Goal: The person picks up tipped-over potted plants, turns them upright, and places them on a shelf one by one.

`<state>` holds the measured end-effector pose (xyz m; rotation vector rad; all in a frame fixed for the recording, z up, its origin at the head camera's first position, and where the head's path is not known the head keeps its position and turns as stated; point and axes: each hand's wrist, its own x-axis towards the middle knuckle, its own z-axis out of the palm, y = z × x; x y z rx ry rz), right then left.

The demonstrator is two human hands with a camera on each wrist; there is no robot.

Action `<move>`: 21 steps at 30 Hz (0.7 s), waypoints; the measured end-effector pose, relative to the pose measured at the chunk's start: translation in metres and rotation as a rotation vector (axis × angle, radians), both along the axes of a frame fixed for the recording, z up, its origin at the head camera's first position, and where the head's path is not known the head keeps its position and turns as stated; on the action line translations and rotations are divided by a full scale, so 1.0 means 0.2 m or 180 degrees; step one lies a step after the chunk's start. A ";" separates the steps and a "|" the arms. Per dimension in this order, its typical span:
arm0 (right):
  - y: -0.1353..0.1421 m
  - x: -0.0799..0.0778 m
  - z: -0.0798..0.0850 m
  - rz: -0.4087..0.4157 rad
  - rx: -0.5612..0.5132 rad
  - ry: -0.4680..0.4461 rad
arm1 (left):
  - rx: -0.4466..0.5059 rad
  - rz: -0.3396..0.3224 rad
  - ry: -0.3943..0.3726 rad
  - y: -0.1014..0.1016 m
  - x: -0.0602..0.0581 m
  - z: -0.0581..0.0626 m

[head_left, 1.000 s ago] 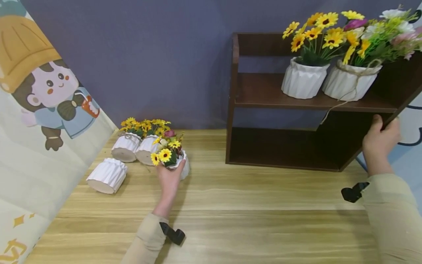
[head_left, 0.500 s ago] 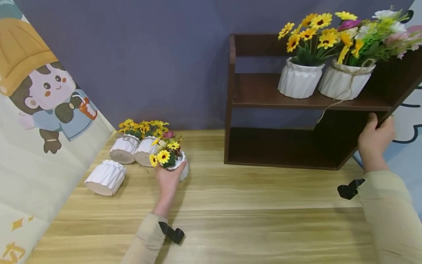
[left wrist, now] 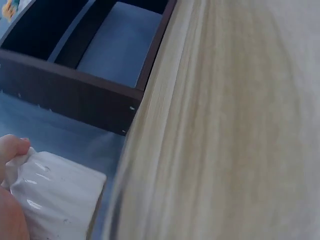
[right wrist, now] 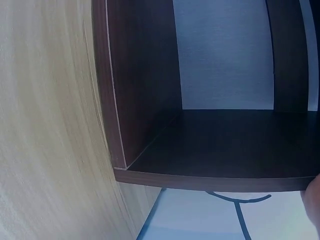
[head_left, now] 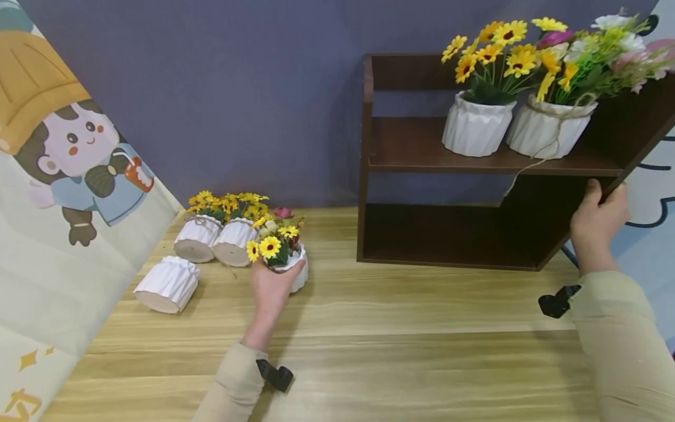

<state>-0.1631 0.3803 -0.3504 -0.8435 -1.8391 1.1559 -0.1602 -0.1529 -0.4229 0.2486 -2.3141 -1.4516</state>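
Note:
My left hand [head_left: 270, 290] grips a white pleated flowerpot [head_left: 299, 275] with small yellow flowers and one dark pink bloom, its thumb on the rim. In the left wrist view the same pot [left wrist: 62, 195] shows below the thumb, its planted side out of sight. To its left are two tipped pots of yellow flowers [head_left: 196, 237] [head_left: 234, 240]. A further white pot [head_left: 170, 284] lies on its side, its opening turned away. At the right, my right hand [head_left: 600, 225] holds the side panel of a dark brown two-tier shelf [head_left: 411, 143]; the right wrist view catches only the hand's edge [right wrist: 313, 202].
Two upright white pots of flowers [head_left: 477, 129] [head_left: 551, 132] stand on the upper tier, a twine end hanging from one. The shelf stands on a wood-grain table [head_left: 369, 351] against a grey-blue wall [head_left: 253, 105]. A cartoon-printed sheet [head_left: 79, 193] borders the left.
My left hand has shifted the gripped pot slightly right, away from the tipped pots. The right hand keeps its hold on the shelf; the whole head view has drifted a little.

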 end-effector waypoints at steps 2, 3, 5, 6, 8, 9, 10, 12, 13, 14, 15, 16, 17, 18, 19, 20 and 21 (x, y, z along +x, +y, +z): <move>0.00 0.00 0.00 -0.0010 -0.0038 0.0018 | -0.0021 -0.0068 0.0042 0.02 0.01 0.02; 0.00 -0.01 -0.01 -0.0020 -0.0066 0.0036 | -0.0043 -0.0093 0.0054 0.03 0.02 0.04; 0.01 -0.01 -0.01 -0.0028 -0.0130 0.0068 | -0.0063 -0.0149 0.0072 0.05 0.04 0.07; 0.01 -0.01 -0.01 -0.0019 -0.0182 0.0085 | -0.0085 -0.0183 0.0084 0.06 0.04 0.09; 0.01 -0.02 -0.01 -0.0014 -0.0244 0.0136 | -0.0106 -0.0273 0.0124 0.09 0.05 0.13; 0.01 -0.02 -0.01 -0.0003 -0.0269 0.0129 | -0.0109 -0.0319 0.0138 0.10 0.06 0.15; 0.01 -0.01 0.00 0.0027 -0.0296 0.0098 | -0.0092 -0.0383 0.0141 0.11 0.07 0.18; 0.01 0.00 0.01 0.0076 -0.0313 0.0027 | -0.0098 -0.0491 0.0154 0.13 0.08 0.23; 0.01 0.01 0.01 0.0081 -0.0281 -0.0017 | -0.0091 -0.0543 0.0151 0.15 0.09 0.25; 0.01 0.01 0.01 0.0112 -0.0268 -0.0065 | -0.0084 -0.0585 0.0145 0.16 0.10 0.27; 0.01 0.01 0.01 0.0127 -0.0248 -0.0099 | -0.0068 -0.0638 0.0136 0.17 0.11 0.30; 0.01 0.02 0.01 0.0154 -0.0250 -0.0098 | -0.0062 -0.0678 0.0133 0.19 0.11 0.32; 0.01 0.02 0.01 0.0162 -0.0236 -0.0075 | -0.0076 -0.0714 0.0148 0.20 0.12 0.34; 0.01 0.02 0.01 0.0177 -0.0238 -0.0043 | -0.0074 -0.0759 0.0170 0.21 0.13 0.35; 0.02 0.02 0.01 0.0209 -0.0261 -0.0009 | -0.0082 -0.0788 0.0167 0.22 0.14 0.37; 0.02 0.02 0.01 0.0225 -0.0294 0.0032 | -0.0095 -0.0808 0.0162 0.24 0.14 0.39; 0.02 0.02 0.00 0.0223 -0.0322 0.0078 | -0.0121 -0.0823 0.0160 0.25 0.15 0.40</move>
